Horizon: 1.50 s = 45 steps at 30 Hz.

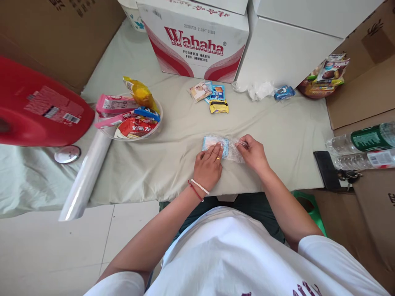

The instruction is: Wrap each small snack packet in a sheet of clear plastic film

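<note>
A light blue snack packet lies on the cloth near the table's front edge. Crinkled clear plastic film spreads over it and out to its right. My left hand rests on the packet, palm down with fingers stretched out flat. The film's right end is pinched between the thumb and fingers of my right hand. Beyond both hands lie several small snack packets, among them a yellow one, a blue one and a beige one.
On the left are a clear bowl of snacks, a roll of clear film, a round badge and a red jug. A Wahaha carton stands behind. Crumpled film, bottles and a black phone-like object are right.
</note>
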Motion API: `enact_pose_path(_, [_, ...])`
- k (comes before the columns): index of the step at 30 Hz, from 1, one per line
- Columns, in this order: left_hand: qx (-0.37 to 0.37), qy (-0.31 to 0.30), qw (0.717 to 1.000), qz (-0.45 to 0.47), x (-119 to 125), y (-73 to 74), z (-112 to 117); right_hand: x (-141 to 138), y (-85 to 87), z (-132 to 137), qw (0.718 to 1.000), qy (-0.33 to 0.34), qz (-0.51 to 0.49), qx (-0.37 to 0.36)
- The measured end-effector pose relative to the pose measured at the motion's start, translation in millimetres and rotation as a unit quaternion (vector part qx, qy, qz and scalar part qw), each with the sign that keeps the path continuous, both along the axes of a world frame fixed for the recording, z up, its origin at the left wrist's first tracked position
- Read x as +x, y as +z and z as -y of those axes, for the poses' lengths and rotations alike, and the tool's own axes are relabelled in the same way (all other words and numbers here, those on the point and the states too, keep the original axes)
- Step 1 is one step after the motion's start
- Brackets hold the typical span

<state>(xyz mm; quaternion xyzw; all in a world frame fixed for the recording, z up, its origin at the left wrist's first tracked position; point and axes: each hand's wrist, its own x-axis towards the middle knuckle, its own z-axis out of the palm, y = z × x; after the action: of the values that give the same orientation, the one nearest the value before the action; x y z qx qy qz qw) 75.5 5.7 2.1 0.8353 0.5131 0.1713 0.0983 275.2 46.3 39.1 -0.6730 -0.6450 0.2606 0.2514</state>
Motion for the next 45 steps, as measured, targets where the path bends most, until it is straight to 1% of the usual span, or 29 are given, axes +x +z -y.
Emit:
enact_pose_path(2, [-0.003,-0.002,1.000,0.005,0,0.8,0,-10,13.1,-6,1.000,0.000,0.009,-0.003])
enact_pose_path(5, [-0.001,-0.005,1.000,0.013,2,1.0,-1,-43,22.7,-24,0.996,0.036,0.085,-0.003])
enact_pose_path(9, [-0.003,-0.018,1.000,0.016,-3,-1.2,-5,-94,19.9,-44,0.968,0.119,0.216,-0.052])
enact_pose_path(11, [-0.003,-0.027,0.999,0.025,-10,-2.2,-4,-110,17.4,-46,0.957,0.140,0.248,-0.060])
enact_pose_path(13, [0.011,-0.031,0.998,0.047,-22,-2.7,2,-118,15.5,-42,0.953,0.147,0.257,-0.056])
enact_pose_path(16, [0.038,-0.033,0.995,0.090,-48,-3.6,19,-121,11.9,-29,0.953,0.151,0.259,-0.042])
enact_pose_path(18, [0.053,-0.023,0.991,0.119,-67,-4.3,31,-119,8.1,-21,0.952,0.159,0.260,-0.021])
enact_pose_path(21, [0.062,0.020,0.987,0.147,-91,-4.6,45,-117,2.4,-13,0.950,0.174,0.259,0.011])
enact_pose_path(23, [0.059,0.049,0.985,0.156,-100,-3.6,50,-116,0.8,-10,0.949,0.174,0.263,0.007])
enact_pose_path(25, [0.054,0.065,0.983,0.165,-102,-1.4,50,-115,1.7,-8,0.946,0.170,0.275,-0.006])
enact_pose_path(28, [0.036,0.076,0.980,0.182,-95,4.2,45,-112,5.3,-6,0.941,0.181,0.285,-0.007])
enact_pose_path(30, [0.027,0.074,0.978,0.192,-87,8.8,41,-110,7.0,-4,0.941,0.193,0.280,-0.001])
enact_pose_path(33, [0.032,0.060,0.977,0.204,-75,15.8,37,-107,7.0,-3,0.941,0.193,0.278,0.005])
enact_pose_path(36, [0.032,0.053,0.976,0.210,-70,20.8,36,-107,6.7,-2,0.935,0.194,0.298,0.008])
enact_pose_path(39, [0.035,0.056,0.975,0.211,-75,21.5,39,-105,10.6,0,0.918,0.222,0.330,0.007])
enact_pose_path(42, [0.044,0.064,0.975,0.209,-83,17.9,44,-100,16.6,2,0.891,0.286,0.351,0.019])
enact_pose_path(45, [0.050,0.071,0.974,0.210,-89,12.4,50,-94,17.6,1,0.865,0.338,0.367,0.052])
